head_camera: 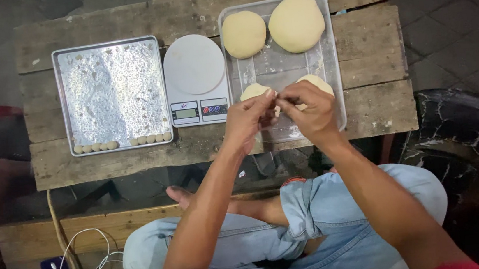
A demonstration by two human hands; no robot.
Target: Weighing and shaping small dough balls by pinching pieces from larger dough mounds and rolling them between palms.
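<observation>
My left hand (248, 120) and my right hand (309, 109) meet over the near end of a clear plastic tray (280, 69), both pinching a small piece of pale dough (277, 109) between the fingertips. Two partly hidden dough lumps lie just under my hands, one on the left (251, 90) and one on the right (319, 81). At the tray's far end sit two large round dough balls, the smaller (244, 33) on the left and the bigger (296, 22) on the right.
A white kitchen scale (195, 77) stands left of the clear tray. Farther left is a floured metal tray (112, 94) with a row of several small dough balls (122, 143) along its near edge. All rest on a rough wooden table (376, 98). White cables (85, 266) lie at lower left.
</observation>
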